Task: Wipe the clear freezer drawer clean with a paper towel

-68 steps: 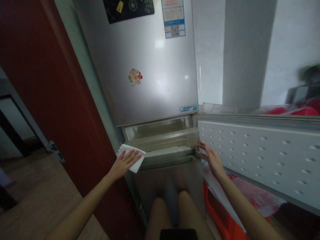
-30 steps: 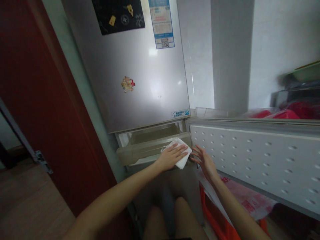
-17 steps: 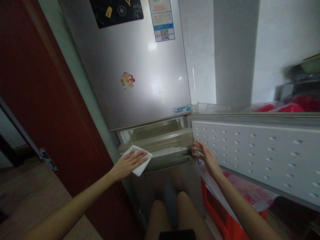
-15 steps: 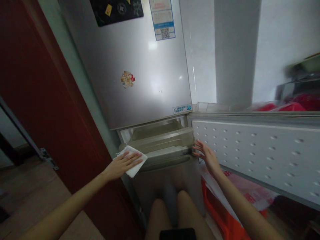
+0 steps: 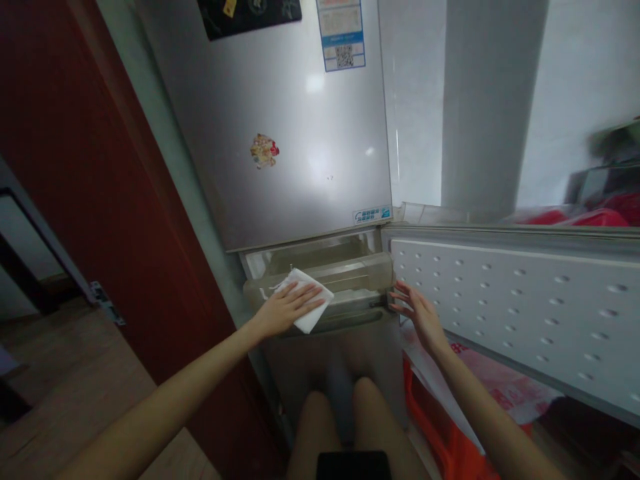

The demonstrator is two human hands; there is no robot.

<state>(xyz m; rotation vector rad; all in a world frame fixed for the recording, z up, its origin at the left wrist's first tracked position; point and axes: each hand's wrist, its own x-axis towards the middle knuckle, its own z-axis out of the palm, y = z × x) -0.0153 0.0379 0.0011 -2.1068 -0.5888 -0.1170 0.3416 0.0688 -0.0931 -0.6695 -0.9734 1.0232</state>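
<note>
A folded white cloth (image 5: 316,313) lies under the flat fingers of my left hand (image 5: 283,310), which presses it against the front of a pulled-out clear drawer (image 5: 363,270) in the fridge. Part of the cloth is hidden beneath the hand. My right hand (image 5: 417,310) is open, fingers spread, beside the drawer's right end and close to the hinge side of the open fridge door (image 5: 505,293). Whether its fingertips touch the fridge I cannot tell.
Above is the closed upper fridge door (image 5: 300,120) with magnets and a label. A dark red door (image 5: 125,200) stands on the left. Under the open fridge door there is an orange stool (image 5: 440,433). My knees are in front of the lower fridge panel (image 5: 285,373).
My left hand has slid to the right along the drawer front with the white cloth. My right hand stays near the same place. The view has shifted slightly.
</note>
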